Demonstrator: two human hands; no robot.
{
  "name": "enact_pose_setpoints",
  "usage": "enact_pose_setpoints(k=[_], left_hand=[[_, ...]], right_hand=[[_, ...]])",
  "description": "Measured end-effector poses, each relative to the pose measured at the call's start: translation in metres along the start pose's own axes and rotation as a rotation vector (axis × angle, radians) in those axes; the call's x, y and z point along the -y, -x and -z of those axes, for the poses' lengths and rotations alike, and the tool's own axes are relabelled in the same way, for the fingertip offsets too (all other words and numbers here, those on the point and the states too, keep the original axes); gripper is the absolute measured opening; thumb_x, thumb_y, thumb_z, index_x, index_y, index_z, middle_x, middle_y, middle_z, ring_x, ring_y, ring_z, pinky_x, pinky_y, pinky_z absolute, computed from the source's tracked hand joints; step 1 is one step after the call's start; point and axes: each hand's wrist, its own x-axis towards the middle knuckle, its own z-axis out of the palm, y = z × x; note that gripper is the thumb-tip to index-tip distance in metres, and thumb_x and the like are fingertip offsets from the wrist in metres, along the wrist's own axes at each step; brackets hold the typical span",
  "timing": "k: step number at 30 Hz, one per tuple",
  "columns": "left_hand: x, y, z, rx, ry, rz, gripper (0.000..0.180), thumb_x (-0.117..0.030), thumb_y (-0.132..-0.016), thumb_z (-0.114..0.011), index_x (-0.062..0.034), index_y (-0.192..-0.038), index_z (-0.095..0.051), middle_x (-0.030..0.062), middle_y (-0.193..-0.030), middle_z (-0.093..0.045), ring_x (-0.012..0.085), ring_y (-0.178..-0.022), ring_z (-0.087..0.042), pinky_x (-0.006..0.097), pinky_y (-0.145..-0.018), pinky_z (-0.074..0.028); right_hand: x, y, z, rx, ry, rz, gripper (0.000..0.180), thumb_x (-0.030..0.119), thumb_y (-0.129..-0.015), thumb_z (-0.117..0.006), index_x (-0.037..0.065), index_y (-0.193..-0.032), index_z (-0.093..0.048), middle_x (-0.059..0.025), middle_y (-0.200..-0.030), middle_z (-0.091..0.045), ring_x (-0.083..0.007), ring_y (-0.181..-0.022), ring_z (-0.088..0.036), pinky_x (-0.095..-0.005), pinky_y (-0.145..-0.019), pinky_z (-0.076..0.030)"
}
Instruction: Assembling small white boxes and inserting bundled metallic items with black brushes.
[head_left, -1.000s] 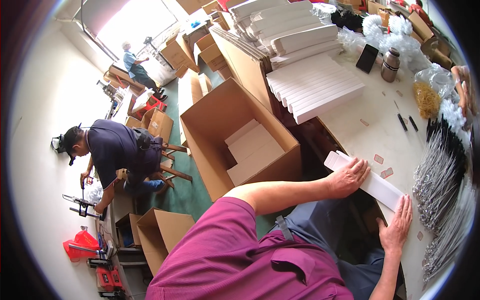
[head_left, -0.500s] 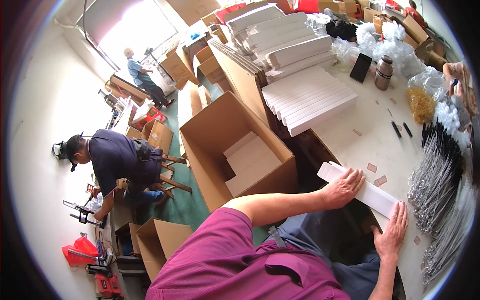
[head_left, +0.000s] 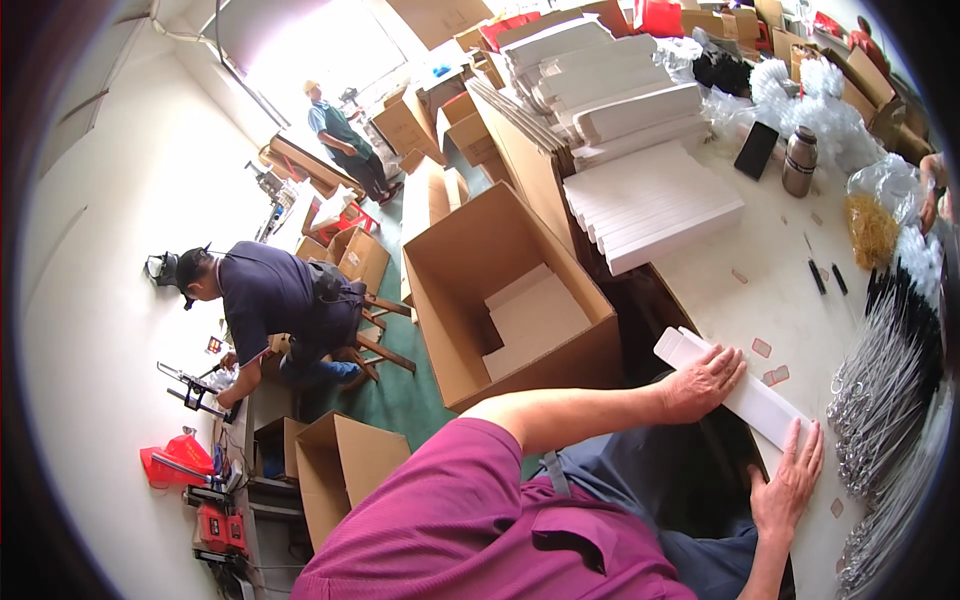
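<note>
We see a pale surface (head_left: 800,290) carrying a long white flat box (head_left: 735,392) near its front edge, beside an open cardboard carton (head_left: 510,300) on the floor. Our left hand (head_left: 705,382) lies flat on the box, fingers spread, gripping nothing. Our right hand (head_left: 788,485) rests open, fingertips touching the box's near end. The box's middle is hidden under the left hand.

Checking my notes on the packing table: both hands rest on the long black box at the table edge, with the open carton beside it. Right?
Not quite: in the head view the long box is white, not black. The left hand and right hand do rest on it, open carton beside.
</note>
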Motion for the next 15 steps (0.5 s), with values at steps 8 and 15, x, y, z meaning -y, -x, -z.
enact_pose_setpoints(k=[8,15], left_hand=[[0.001,0.005,0.027,-0.043,0.036,0.014,0.074,-0.023,-0.090,-0.062,0.0126,-0.150,-0.038,0.0301,-0.156,-0.040,0.0388,-0.149,-0.038,0.051,-0.126,-0.027],[0.080,0.078,0.169,-0.500,0.067,0.310,0.043,-0.017,-0.080,-0.078,0.0007,-0.117,-0.065,0.0211,-0.102,-0.067,0.0401,-0.101,-0.065,0.047,-0.089,-0.055]], right_hand=[[0.000,0.000,-0.003,0.014,0.004,0.018,0.110,0.023,-0.071,-0.090,0.007,-0.161,-0.029,-0.0249,-0.165,-0.025,-0.0413,-0.154,-0.023,-0.0523,-0.127,-0.020],[-0.007,0.006,-0.003,-0.012,0.022,0.026,0.113,0.023,-0.070,-0.090,0.006,-0.162,-0.027,-0.0257,-0.164,-0.025,-0.0420,-0.153,-0.024,-0.0527,-0.126,-0.022]])
